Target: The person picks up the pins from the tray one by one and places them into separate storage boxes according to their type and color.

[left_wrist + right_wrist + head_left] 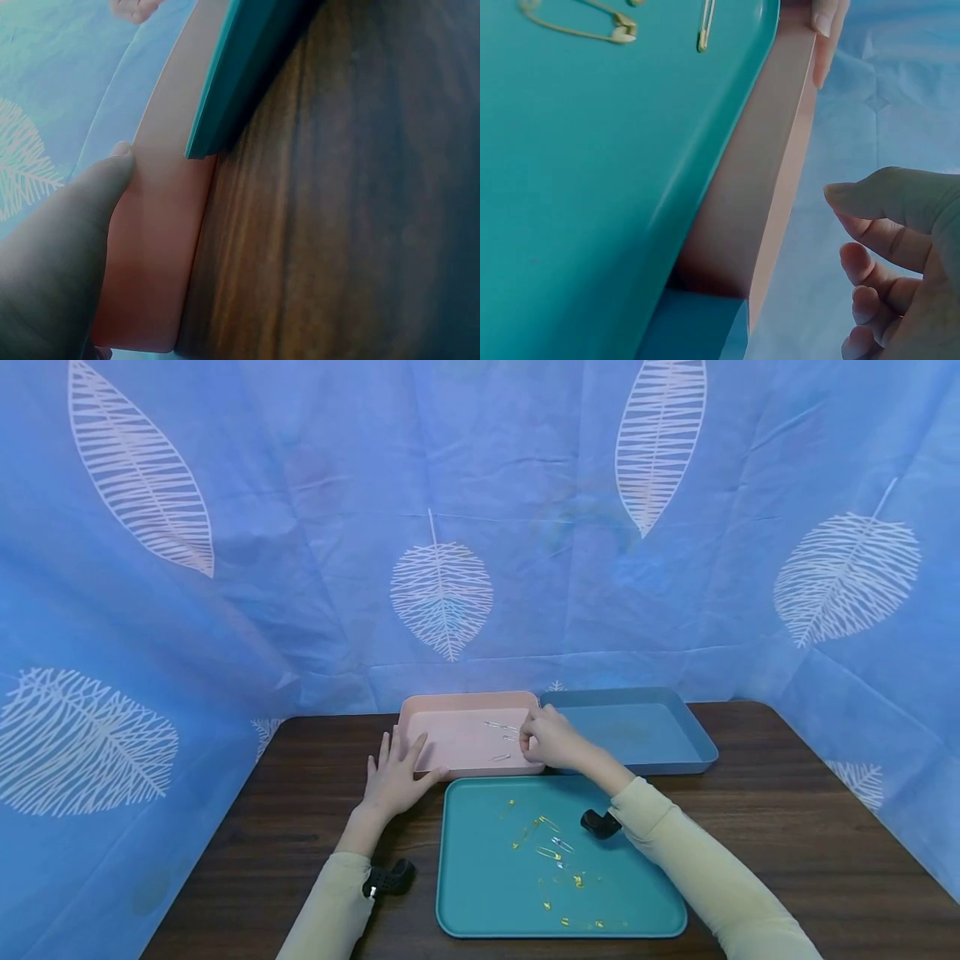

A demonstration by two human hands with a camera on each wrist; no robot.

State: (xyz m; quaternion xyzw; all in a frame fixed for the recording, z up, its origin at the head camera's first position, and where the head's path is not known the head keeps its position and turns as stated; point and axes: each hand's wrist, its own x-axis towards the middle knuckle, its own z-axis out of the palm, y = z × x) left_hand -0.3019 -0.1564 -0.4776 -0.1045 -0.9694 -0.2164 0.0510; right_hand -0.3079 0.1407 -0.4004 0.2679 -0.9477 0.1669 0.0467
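My right hand (553, 737) is over the right side of the pink tray (450, 736), its fingers curled and the thumb tip close against the index finger. No object shows at those fingertips in the right wrist view. Several silver safety pins (500, 757) lie in the pink tray just left of them. My left hand (393, 781) rests at that tray's front left corner, fingers spread and fairly straight, with the thumb (86, 199) along the front wall. In front, a teal tray (480, 893) bears several gold safety pins (548, 853) and some silver safety pins (561, 844).
A blue tray (630, 731) stands right beside the pink one, at the back of the dark wooden table (787, 793). The teal tray's far edge meets the fronts of both. A blue curtain (525, 593) with white leaf prints hangs behind and at both sides.
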